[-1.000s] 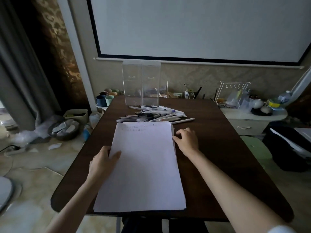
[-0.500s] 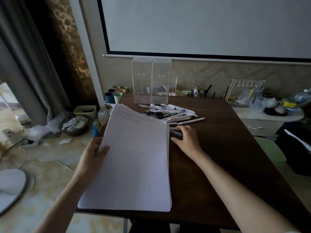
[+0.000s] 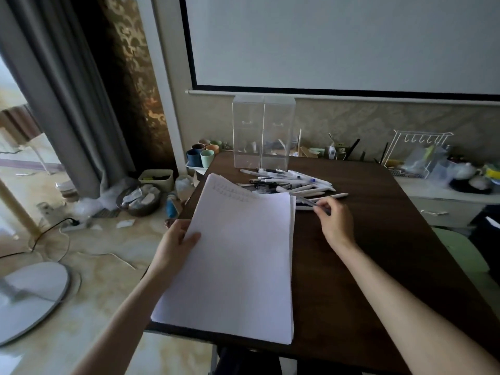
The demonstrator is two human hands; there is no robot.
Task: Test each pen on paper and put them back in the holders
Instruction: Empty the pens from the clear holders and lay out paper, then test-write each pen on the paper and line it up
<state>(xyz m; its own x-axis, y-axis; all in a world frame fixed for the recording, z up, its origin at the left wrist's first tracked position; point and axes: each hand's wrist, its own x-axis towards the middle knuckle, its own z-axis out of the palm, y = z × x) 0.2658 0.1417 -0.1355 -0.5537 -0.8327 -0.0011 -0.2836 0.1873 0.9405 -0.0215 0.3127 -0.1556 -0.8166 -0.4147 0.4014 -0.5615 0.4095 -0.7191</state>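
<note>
Pens are lying heaped on the far middle of the table, just before two clear holders at its far edge. One pen at the heap's near rim is being pinched by the curled fingers of the right hand. Paper is being gripped at its left edge by the left hand, thumb on top, its far corner being held raised and partly hiding the heap. Cups are standing left of the holders, a rack off the table's right.
</note>
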